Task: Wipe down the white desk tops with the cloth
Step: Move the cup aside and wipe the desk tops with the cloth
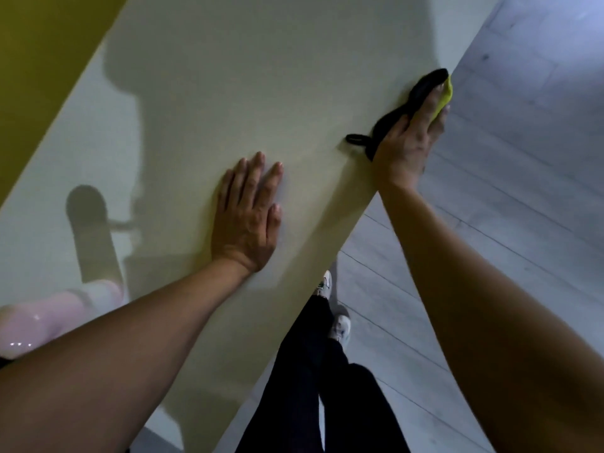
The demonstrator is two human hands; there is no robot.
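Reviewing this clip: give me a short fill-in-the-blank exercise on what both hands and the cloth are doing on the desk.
1. The left hand lies ____ on the white desk top, holding nothing.
2. The right hand presses the cloth at the desk's ____.
3. The cloth is black and ____.
4. The pink object sits near the ____ forearm.

Missing words: flat; edge; yellow; left

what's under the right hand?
The cloth, black with a yellow side, lies under the right hand at the desk top's edge. Its black loop pokes out; the part beneath the palm is hidden.
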